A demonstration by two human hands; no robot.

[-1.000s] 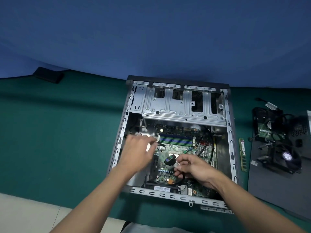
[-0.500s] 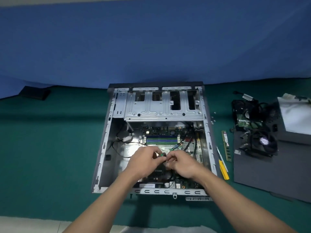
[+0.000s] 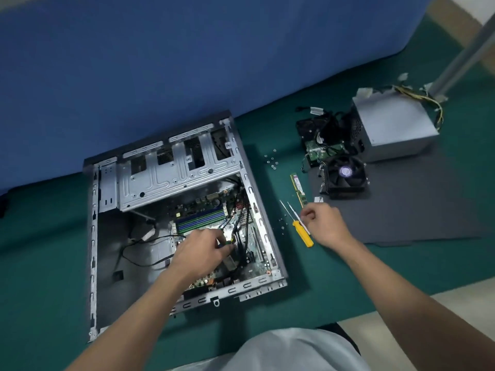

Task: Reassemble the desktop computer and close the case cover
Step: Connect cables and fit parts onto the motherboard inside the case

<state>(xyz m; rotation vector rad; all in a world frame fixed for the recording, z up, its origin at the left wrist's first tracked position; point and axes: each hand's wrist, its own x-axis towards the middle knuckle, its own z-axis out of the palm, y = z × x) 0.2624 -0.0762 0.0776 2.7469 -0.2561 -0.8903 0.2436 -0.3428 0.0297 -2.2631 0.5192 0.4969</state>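
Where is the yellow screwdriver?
In the head view, the yellow screwdriver lies on the green table, right of the open computer case, close beside the right hand and near the memory stick.

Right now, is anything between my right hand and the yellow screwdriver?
Nothing blocks it. Your right hand is right beside the yellow screwdriver on the green mat; a second, thinner tool lies between them.

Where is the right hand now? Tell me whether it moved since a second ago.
Yes. The right hand left the inside of the computer case and went right, past its side wall, to the yellow-handled screwdriver outside.
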